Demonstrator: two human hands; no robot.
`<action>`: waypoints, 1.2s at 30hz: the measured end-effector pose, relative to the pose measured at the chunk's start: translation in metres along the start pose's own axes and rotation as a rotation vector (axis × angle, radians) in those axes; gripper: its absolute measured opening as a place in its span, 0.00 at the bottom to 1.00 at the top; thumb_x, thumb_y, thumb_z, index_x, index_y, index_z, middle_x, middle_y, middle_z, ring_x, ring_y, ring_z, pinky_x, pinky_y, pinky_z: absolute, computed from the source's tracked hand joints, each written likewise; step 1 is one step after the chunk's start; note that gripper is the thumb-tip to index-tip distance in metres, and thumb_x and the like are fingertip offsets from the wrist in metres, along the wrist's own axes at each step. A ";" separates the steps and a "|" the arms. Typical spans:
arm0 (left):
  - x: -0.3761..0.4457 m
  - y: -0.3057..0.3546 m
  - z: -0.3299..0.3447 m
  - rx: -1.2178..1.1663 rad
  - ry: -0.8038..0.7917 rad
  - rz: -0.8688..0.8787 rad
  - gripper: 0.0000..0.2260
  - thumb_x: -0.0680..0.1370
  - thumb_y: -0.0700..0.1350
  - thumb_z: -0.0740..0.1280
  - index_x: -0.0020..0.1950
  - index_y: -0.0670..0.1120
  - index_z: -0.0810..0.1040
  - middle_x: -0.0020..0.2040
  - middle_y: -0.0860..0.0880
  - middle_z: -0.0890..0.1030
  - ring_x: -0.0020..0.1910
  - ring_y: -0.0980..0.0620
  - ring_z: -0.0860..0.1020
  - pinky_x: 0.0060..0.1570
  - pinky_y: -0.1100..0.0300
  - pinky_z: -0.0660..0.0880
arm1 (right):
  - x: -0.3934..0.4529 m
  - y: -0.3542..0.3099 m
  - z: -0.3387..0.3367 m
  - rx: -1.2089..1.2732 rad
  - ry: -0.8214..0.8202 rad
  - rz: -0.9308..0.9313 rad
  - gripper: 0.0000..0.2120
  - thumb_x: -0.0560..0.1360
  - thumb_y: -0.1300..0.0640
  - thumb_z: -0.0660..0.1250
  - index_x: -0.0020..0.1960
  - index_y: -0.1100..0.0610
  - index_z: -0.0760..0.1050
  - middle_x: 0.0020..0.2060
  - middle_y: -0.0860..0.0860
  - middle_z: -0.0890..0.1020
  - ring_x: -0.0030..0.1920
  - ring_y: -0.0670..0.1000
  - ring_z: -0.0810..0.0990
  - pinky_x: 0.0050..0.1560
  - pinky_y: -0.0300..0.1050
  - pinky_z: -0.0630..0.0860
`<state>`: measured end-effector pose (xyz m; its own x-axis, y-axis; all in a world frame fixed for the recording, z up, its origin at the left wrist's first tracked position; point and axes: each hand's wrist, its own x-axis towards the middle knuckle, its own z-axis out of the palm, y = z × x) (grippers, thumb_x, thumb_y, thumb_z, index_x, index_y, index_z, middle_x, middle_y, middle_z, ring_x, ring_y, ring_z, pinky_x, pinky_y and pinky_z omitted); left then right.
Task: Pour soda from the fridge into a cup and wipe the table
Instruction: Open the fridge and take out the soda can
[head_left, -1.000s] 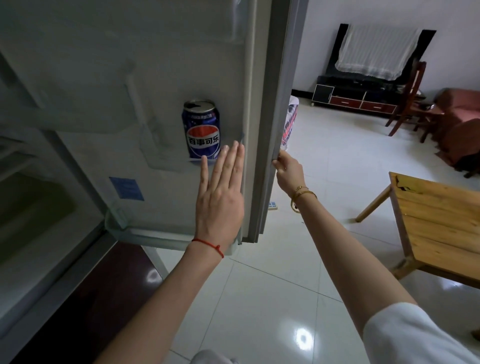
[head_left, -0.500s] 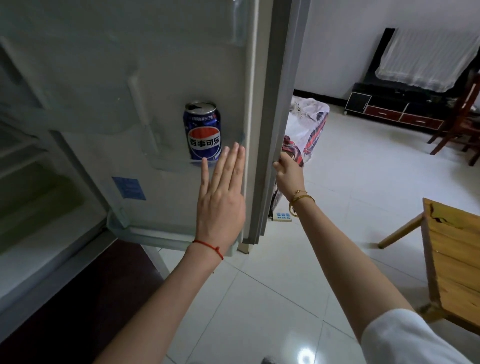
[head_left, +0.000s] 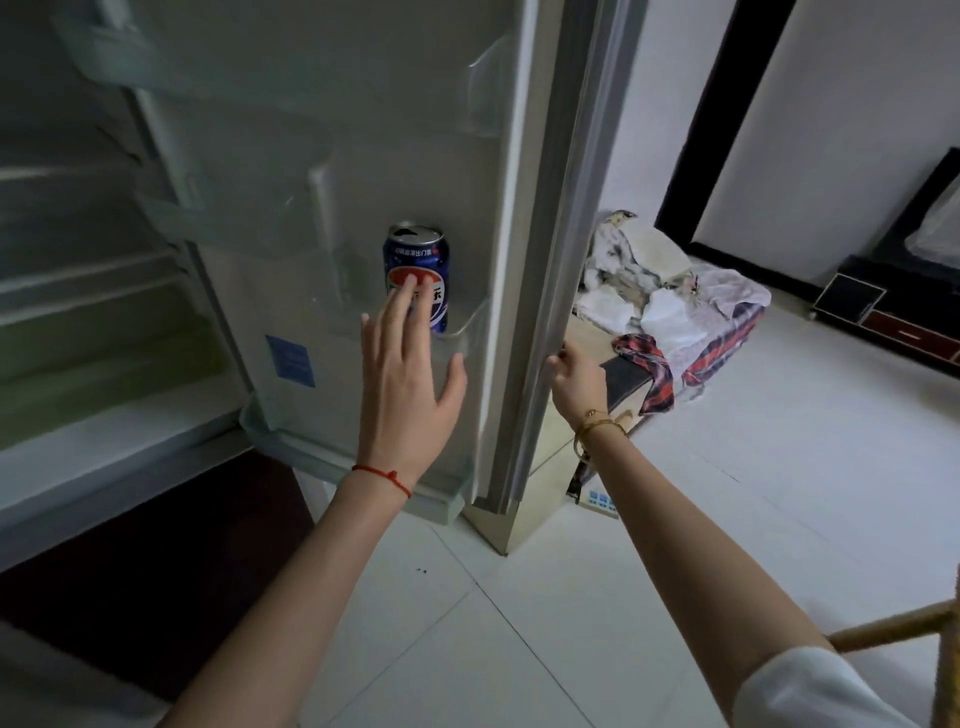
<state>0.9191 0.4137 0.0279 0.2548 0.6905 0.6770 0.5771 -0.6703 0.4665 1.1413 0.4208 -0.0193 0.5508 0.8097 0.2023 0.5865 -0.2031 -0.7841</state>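
The left hand (head_left: 408, 384) is spread wide at the centre of the frame, fingers straight and thumb splayed off to the right, holding nothing yet. Its fingertips (head_left: 410, 283) overlap the front of the soda can (head_left: 415, 278); whether they touch the can or the clear rail in front of it cannot be told. The wide span reads as a hand about to wrap a round body rather than pinch it.

The can stands upright just above centre, on a shelf (head_left: 457, 332) moulded into the inside of the fridge door (head_left: 322, 119), tucked against the shelf's right end. The transparent rail holds it in, so it will probably have to be lifted up and out — not dragged straight forward.

To the right of centre, the right hand (head_left: 574, 379) curls its fingers round the outer edge of the door, presumably holding it open while the other hand reaches in.

Further out, the fridge interior (head_left: 104, 322) fills the left of the frame with pale shelves. A heap of cloth (head_left: 670, 301) lies on low furniture at the right, beyond the door. At the lower right edge a wooden leg (head_left: 893, 629) juts into view. No cup shows anywhere.
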 end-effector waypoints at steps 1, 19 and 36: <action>0.005 0.003 -0.003 -0.032 0.037 -0.059 0.33 0.79 0.48 0.65 0.79 0.46 0.53 0.79 0.46 0.56 0.77 0.49 0.56 0.76 0.46 0.56 | 0.002 0.001 -0.001 0.024 -0.016 -0.009 0.11 0.80 0.61 0.57 0.59 0.58 0.75 0.51 0.55 0.81 0.47 0.53 0.79 0.47 0.45 0.74; 0.085 -0.004 -0.009 -0.146 0.039 -0.482 0.29 0.67 0.48 0.78 0.64 0.43 0.73 0.60 0.46 0.79 0.58 0.49 0.78 0.52 0.64 0.69 | 0.010 0.015 -0.003 0.044 -0.061 -0.067 0.07 0.80 0.60 0.57 0.54 0.57 0.73 0.45 0.54 0.79 0.42 0.51 0.74 0.36 0.39 0.67; 0.082 0.003 -0.026 -0.384 0.257 -0.528 0.30 0.64 0.50 0.80 0.63 0.49 0.76 0.53 0.55 0.80 0.52 0.58 0.79 0.52 0.64 0.76 | 0.009 0.015 -0.005 0.111 -0.084 -0.055 0.10 0.80 0.59 0.58 0.58 0.58 0.74 0.50 0.56 0.81 0.49 0.54 0.79 0.51 0.49 0.76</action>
<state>0.9212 0.4615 0.0995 -0.2031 0.8957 0.3954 0.2458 -0.3443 0.9061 1.1579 0.4222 -0.0264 0.4655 0.8621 0.2004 0.5427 -0.0991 -0.8341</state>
